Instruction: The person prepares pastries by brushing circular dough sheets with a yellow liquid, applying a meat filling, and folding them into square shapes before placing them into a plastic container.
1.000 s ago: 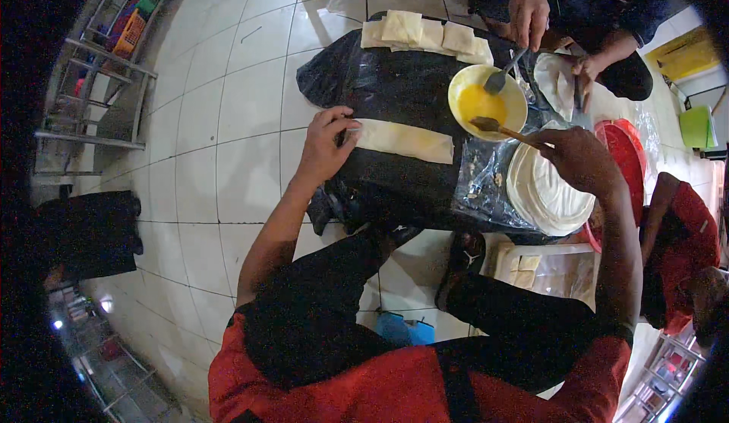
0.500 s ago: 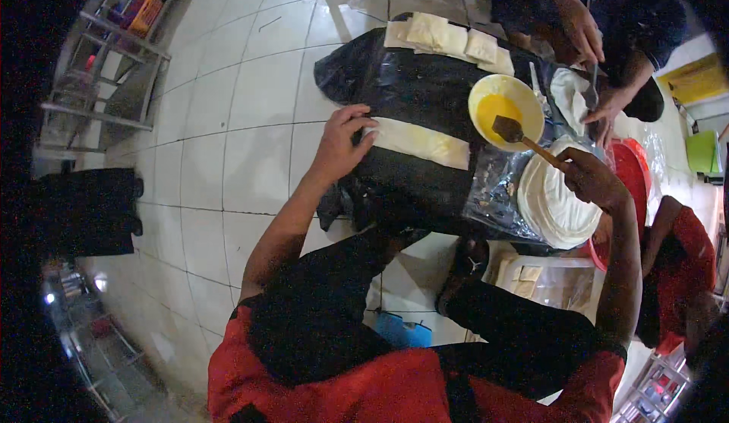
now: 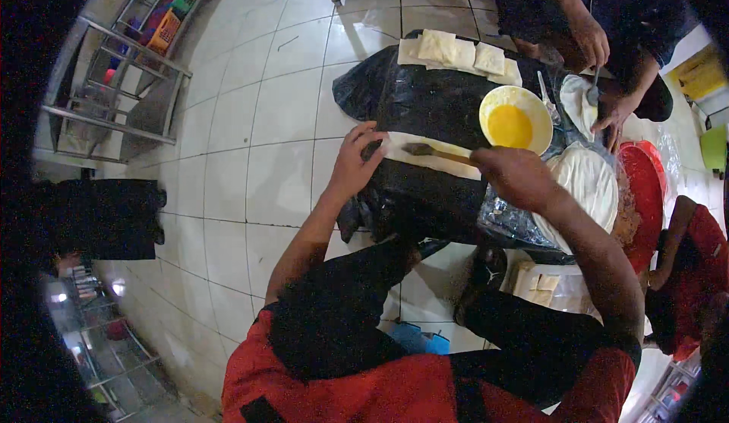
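Observation:
A long pale dough strip point(image 3: 448, 166) lies on black plastic sheeting point(image 3: 433, 104) spread on the floor. My left hand point(image 3: 355, 161) presses down its left end. My right hand point(image 3: 510, 174) holds a brush point(image 3: 427, 150) by its wooden handle, bristles resting on the strip near my left hand. A yellow bowl of beaten egg point(image 3: 515, 119) stands just beyond my right hand. A stack of round white wrappers point(image 3: 588, 184) sits to the right of that hand.
Several folded pastries point(image 3: 456, 49) lie at the far edge of the sheeting. Across from me another person's hands point(image 3: 600, 74) work on a wrapper. A red tray point(image 3: 645, 187) and someone in red are at right. Metal racks point(image 3: 121, 66) stand at left on the tiled floor.
My right hand has carried the brush from the egg bowl leftward onto the dough strip. My left hand stayed on the strip's left end.

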`<state>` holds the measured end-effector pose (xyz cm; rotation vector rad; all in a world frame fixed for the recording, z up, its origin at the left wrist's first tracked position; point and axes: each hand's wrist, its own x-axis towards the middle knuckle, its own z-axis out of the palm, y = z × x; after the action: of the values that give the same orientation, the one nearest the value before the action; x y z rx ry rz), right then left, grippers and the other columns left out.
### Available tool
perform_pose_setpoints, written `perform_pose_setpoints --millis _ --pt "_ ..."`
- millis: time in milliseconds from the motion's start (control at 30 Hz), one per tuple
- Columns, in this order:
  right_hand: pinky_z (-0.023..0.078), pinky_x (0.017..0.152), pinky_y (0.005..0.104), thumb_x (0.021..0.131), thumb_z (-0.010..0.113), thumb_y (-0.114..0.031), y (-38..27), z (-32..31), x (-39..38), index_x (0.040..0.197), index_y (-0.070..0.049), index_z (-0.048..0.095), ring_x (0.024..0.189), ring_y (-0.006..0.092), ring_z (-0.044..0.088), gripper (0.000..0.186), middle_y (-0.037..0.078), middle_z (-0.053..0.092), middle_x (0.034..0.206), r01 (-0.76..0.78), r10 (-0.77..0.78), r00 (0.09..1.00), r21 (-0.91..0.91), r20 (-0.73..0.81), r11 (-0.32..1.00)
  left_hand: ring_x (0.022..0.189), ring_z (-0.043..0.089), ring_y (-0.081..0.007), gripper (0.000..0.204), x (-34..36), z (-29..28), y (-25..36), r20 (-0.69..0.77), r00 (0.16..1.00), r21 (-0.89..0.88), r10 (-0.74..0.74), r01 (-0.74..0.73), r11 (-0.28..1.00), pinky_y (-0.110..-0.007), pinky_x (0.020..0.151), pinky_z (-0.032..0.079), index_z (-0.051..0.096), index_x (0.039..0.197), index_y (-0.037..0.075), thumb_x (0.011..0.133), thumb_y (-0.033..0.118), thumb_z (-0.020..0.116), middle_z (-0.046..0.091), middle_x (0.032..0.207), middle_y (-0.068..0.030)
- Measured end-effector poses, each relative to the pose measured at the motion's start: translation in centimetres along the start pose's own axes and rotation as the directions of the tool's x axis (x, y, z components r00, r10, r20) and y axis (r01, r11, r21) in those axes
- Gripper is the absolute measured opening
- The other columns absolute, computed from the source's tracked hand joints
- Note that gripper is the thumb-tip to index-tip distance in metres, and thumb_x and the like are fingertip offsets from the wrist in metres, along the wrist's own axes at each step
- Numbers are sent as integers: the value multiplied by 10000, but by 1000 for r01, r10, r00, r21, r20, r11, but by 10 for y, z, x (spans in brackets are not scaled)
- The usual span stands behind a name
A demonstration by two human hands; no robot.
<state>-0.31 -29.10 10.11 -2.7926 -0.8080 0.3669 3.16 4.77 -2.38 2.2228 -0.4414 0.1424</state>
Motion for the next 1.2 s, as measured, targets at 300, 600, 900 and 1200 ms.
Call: perform_pose_setpoints --millis 300,600,900,1200 --pt "582 681 437 866 603 -90 -33 2 14 1234 -128 627 840 305 696 371 130 620 951 20 -42 995 -247 -85 969 1347 469 -345 310 -5 -2 -7 12 1000 -23 -24 24 999 -451 1106 409 661 1224 115 923 176 707 513 1428 -133" --pt "579 710 426 849 625 -103 -44 1 20 1215 -137 635 869 305 689 368 129 632 966 63 -87 993 -258 -83 964 1342 480 -337 304 -2 -1 -5 18 999 -41 -38 38 998 -437 1108 414 662 1206 108 905 106 702 523 1411 -125" --pt "544 848 424 933 605 -104 22 -53 -57 1125 -71 713 969 364 683 223 172 708 1063 -96 132 968 169 -216 981 1150 591 -329 187 -9 -4 -9 -63 996 -45 -62 59 997 -422 957 490 688 1077 54 923 160 687 618 1202 -140" --pt "573 728 454 909 556 -93 55 -48 -94 1184 -165 676 872 342 688 309 153 691 974 -365 358 931 -149 -69 919 810 599 -205 263 -4 -1 1 -9 962 -56 -274 273 960 -347 742 501 699 913 46 840 276 801 587 929 -86"
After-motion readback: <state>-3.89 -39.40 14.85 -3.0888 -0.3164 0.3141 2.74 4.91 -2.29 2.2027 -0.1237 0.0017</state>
